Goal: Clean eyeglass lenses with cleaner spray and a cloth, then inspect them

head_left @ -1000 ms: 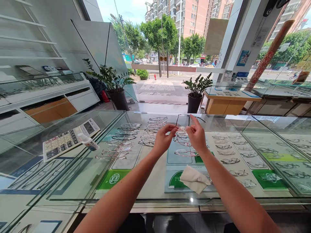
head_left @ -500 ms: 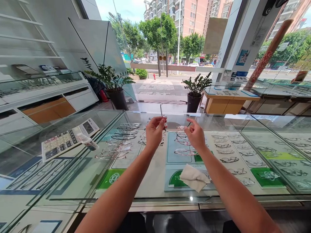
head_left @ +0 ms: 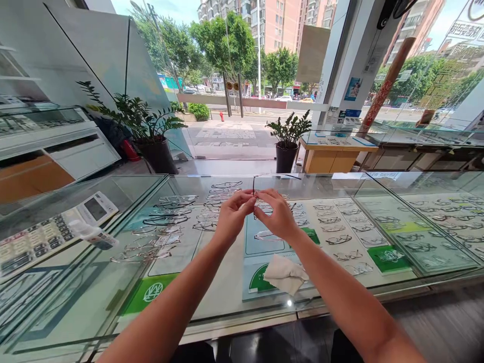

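My left hand point(head_left: 233, 216) is closed in a pinch on a pair of thin dark-rimmed eyeglasses point(head_left: 253, 184), held above the glass counter. One temple stands upright between my hands and the other stretches to the right at the back. My right hand point(head_left: 279, 214) meets the left, its thumb and fingertips closed on the same eyeglasses. Fingers hide most of the front rim and lenses. Below the right hand, a crumpled cream cloth point(head_left: 285, 274) lies on the counter. Rows of eyeglass frames point(head_left: 166, 219) show beneath the glass.
A large calculator point(head_left: 56, 229) rests on the left of the glass counter point(head_left: 212, 295), with a small whitish container point(head_left: 94, 235) at its edge. Potted plants point(head_left: 286, 156) point(head_left: 157, 156) stand beyond the counter by the glass doors. A wooden cabinet point(head_left: 333, 160) is at the right.
My right hand has moved left and closed on the eyeglasses beside my left hand. The eyeglasses have come lower. The view has turned a little to the right.
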Demonstrator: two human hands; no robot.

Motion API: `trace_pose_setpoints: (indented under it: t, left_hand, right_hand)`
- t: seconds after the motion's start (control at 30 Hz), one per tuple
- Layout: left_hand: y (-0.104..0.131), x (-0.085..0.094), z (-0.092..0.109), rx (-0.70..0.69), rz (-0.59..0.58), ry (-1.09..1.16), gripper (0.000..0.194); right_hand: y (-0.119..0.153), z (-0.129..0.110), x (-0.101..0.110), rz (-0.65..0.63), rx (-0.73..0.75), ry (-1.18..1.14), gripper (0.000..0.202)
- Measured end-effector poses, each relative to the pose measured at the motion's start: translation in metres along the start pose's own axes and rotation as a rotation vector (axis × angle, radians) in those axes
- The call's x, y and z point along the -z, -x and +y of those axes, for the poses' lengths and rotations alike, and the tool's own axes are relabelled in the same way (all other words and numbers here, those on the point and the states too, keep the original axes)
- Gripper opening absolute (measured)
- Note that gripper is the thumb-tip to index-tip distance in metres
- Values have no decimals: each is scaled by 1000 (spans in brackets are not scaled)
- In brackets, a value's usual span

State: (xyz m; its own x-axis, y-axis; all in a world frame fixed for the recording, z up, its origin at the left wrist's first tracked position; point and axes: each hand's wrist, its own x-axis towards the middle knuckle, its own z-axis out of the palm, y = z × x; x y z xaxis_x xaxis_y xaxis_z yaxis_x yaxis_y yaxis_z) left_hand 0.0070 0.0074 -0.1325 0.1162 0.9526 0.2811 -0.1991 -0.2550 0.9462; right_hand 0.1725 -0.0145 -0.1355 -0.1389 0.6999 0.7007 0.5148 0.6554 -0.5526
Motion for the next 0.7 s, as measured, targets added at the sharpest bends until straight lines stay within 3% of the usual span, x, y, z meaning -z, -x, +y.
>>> trace_pose_setpoints:
  t: [0.23, 0.43, 0.5, 0.57, 0.63, 0.7]
  left_hand:
    - [-2, 2, -1, 52, -30, 53, 43]
    - [3, -2, 0, -9, -178, 55, 37]
    - [6, -3, 4, -98, -169, -41, 39]
    - [10, -4, 10, -239, -81, -220, 39]
    - [16, -6, 17, -362, -32, -421, 28]
    - [24, -9, 23, -399, -189, -577, 18]
  right_hand:
    - [-1, 0, -1, 9, -43, -65, 26]
    - [-4, -2, 5, 84, -66, -128, 22]
    - [-6, -2, 8, 106, -67, -138, 23]
    - [-8, 0, 13, 140, -81, -144, 25]
    - [-10, 3, 21, 199, -105, -142, 27]
    - [-13, 7, 29, 270, -126, -123, 29]
